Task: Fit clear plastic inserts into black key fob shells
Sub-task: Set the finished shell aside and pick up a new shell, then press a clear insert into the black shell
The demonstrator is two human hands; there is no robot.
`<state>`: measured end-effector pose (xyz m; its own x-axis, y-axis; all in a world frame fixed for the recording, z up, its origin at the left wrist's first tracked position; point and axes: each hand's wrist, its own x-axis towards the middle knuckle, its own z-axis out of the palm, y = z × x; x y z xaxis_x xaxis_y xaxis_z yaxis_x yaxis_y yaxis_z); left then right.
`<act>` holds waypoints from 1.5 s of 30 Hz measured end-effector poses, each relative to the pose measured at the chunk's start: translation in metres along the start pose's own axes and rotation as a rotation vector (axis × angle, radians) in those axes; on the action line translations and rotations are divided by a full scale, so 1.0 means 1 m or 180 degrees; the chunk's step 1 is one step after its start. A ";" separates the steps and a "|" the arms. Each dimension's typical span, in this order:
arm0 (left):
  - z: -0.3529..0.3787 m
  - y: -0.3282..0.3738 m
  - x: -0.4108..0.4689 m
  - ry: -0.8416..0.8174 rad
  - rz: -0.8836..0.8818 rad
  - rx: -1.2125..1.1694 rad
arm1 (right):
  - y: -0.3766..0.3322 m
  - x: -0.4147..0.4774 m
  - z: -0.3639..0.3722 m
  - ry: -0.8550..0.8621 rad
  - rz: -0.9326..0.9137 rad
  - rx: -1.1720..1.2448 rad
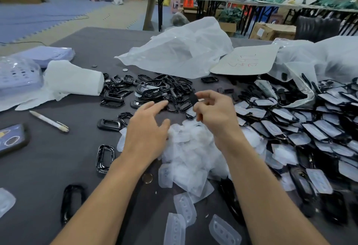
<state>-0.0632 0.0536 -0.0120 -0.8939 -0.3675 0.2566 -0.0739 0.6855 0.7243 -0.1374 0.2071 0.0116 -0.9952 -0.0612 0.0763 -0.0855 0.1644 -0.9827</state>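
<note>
Dark surface (58, 157), warehouse behind. The right hand (215, 111) pinches a black shell (194, 98) at centre. The left hand (147, 126), fingers spread and empty, hovers at the edge of the clear inserts (193, 148) heaped at 6 o'clock. Step: pairing. The next move probably calls for picking one insert and aligning it.

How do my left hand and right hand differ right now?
The left hand is open, fingers spread and holding nothing; the right hand has curled fingers pinching a small black piece. Both are bare, near the pile of clear inserts.
</note>
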 end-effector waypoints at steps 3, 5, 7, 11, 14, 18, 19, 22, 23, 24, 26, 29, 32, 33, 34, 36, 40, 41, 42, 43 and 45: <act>0.007 -0.006 0.026 -0.0207 0.0025 0.0433 | 0.006 -0.028 0.001 -0.0029 0.0075 0.0136; 0.017 -0.009 0.042 -0.0465 0.0146 0.0999 | 0.010 -0.037 -0.001 0.0015 0.0074 0.0215; 0.026 -0.012 0.054 -0.0569 0.0262 0.1314 | 0.012 -0.039 -0.004 0.0046 0.0041 0.0311; 0.035 -0.013 0.070 -0.0290 0.0290 0.1275 | 0.016 -0.038 -0.004 -0.0024 0.0091 0.0687; 0.036 -0.006 0.072 0.0022 0.0423 0.1139 | 0.018 -0.039 -0.003 -0.0074 0.0153 0.0690; 0.022 0.017 0.052 0.1055 0.0208 0.0030 | 0.019 -0.039 -0.004 -0.0063 0.0165 0.0670; 0.015 0.023 0.049 0.1211 -0.0113 -0.0290 | 0.019 -0.039 -0.004 -0.0049 0.0165 0.0664; 0.000 0.034 0.034 0.0984 -0.1144 -0.2064 | 0.016 -0.039 -0.004 -0.0019 0.0164 0.0605; -0.004 0.034 0.025 0.0730 -0.1386 -0.2548 | 0.016 -0.039 -0.003 -0.0007 0.0158 0.0588; -0.006 0.031 0.014 0.0463 -0.1557 -0.2816 | 0.015 -0.040 -0.003 0.0002 0.0147 0.0582; -0.007 0.020 -0.007 0.0000 -0.1686 -0.2850 | 0.014 -0.040 -0.001 0.0017 0.0123 0.0625; -0.006 0.011 -0.021 -0.0416 -0.1613 -0.3005 | 0.015 -0.039 0.000 0.0011 0.0091 0.0663; -0.007 0.013 -0.018 -0.0569 -0.1315 -0.3151 | 0.015 -0.039 0.000 -0.0081 0.0059 0.0721; -0.007 0.014 -0.017 -0.0552 -0.1250 -0.3123 | 0.015 -0.038 0.000 -0.0129 0.0050 0.0732; -0.005 0.015 -0.017 -0.0518 -0.1225 -0.3074 | 0.016 -0.038 0.000 -0.0167 0.0048 0.0734; -0.001 0.017 -0.018 -0.0463 -0.1203 -0.2959 | 0.018 -0.037 -0.001 -0.0236 0.0052 0.0724; 0.004 0.017 -0.021 -0.0490 -0.1071 -0.2896 | 0.019 -0.037 -0.003 -0.0360 0.0102 0.0787; 0.004 0.017 -0.020 -0.0461 -0.1046 -0.2888 | 0.019 -0.036 -0.003 -0.0361 0.0130 0.0820; 0.004 0.017 -0.020 -0.0415 -0.1034 -0.2876 | 0.019 -0.036 -0.004 -0.0352 0.0152 0.0844; 0.003 0.017 -0.019 -0.0363 -0.1030 -0.2872 | 0.019 -0.036 -0.004 -0.0328 0.0169 0.0858; 0.003 0.016 -0.017 -0.0304 -0.1005 -0.2950 | 0.018 -0.036 -0.005 -0.0205 0.0188 0.0853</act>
<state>-0.0504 0.0726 -0.0067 -0.9277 -0.3688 -0.0583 0.0241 -0.2149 0.9763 -0.1037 0.2171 -0.0079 -0.9923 -0.1230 0.0152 -0.0033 -0.0962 -0.9954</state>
